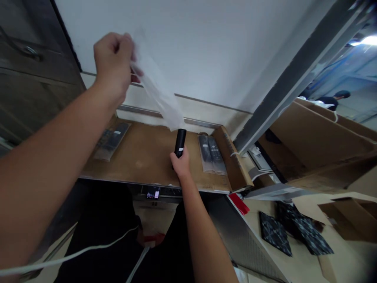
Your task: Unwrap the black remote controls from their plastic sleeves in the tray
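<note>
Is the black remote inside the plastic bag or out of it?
Out. The black remote stands bare in the right hand, just below the plastic bag the left hand lifts.

The bag (160, 92) is thin clear plastic, slightly cloudy and limp. The remote (180, 143) is black plastic with a soft sheen. The surface (147, 155) is brown, matt board with faint scuffs. Two wrapped remotes (212, 154) lie in glossy film. The box (318, 135) is plain matt cardboard.
</note>
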The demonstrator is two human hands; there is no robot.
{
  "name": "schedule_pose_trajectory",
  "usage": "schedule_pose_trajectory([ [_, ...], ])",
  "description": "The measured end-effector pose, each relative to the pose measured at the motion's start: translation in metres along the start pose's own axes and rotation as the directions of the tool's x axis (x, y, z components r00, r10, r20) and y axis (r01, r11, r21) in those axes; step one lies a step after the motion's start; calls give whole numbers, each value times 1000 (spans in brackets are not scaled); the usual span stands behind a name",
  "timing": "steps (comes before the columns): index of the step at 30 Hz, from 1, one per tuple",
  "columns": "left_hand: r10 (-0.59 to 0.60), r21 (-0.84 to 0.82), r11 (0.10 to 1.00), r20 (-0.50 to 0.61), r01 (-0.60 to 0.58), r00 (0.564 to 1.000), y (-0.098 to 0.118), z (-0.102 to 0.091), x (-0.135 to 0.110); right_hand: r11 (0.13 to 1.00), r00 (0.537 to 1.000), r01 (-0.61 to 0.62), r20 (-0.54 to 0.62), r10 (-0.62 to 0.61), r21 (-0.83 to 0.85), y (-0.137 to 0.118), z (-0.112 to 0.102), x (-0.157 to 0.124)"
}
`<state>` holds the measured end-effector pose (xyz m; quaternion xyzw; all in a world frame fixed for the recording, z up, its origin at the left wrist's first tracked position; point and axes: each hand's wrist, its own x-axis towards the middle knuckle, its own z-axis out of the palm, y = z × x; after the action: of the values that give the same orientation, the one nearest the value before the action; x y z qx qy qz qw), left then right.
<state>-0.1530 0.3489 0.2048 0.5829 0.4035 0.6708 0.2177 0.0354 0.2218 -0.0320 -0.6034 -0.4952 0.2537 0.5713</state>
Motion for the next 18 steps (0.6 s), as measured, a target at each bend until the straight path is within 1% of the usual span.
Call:
schedule_pose_trajectory([
  [2, -102, 69, 992, -34, 104, 994, -24, -17, 6, 999, 1000, -17, -6, 17, 40, 3, 0, 1],
  [3, -128, 126, 983, -26, 130, 991, -38, -26, 4, 998, 1000, -19, -1, 19, 52, 4, 1, 2],
  [4, -155, 192, 970, 16, 149, 988, -52, -34, -2, 998, 1000, -17, 7, 17, 58, 5, 1, 2],
  [5, -186, 253, 955, 105, 154, 977, -67, -41, -10, 998, 1000, -14, 14, 13, 61, 6, 2, 3],
  [7, -268, 389, 909, 270, 150, 925, -95, -54, -31, 998, 1000, -7, 22, 5, 67, 7, 2, 3],
  [8, -307, 472, 873, 337, 123, 890, -108, -58, -41, 997, 1000, -7, 24, 5, 73, 8, 3, 4],
  [10, -361, 587, 805, 369, 86, 856, -132, -64, -59, 996, 1000, -12, 23, 10, 83, 9, 3, 4],
  [11, -369, 617, 783, 358, 80, 858, -141, -65, -65, 996, 1000, -14, 23, 12, 85, 9, 3, 4],
  [13, -350, 664, 744, 286, 80, 892, -155, -66, -72, 996, 1000, -18, 24, 16, 83, 10, 3, 4],
  [15, -291, 705, 706, 202, 67, 935, -161, -68, -72, 996, 999, -21, 27, 19, 81, 11, 3, 4],
  [16, -257, 727, 685, 181, 47, 949, -161, -70, -71, 997, 999, -23, 27, 20, 79, 11, 3, 4],
  [17, -228, 747, 665, 196, 5, 954, -161, -73, -70, 997, 999, -23, 26, 21, 73, 11, 3, 4],
  [18, -217, 770, 636, 239, -49, 946, -160, -76, -68, 998, 1000, -22, 23, 21, 63, 11, 3, 4],
])
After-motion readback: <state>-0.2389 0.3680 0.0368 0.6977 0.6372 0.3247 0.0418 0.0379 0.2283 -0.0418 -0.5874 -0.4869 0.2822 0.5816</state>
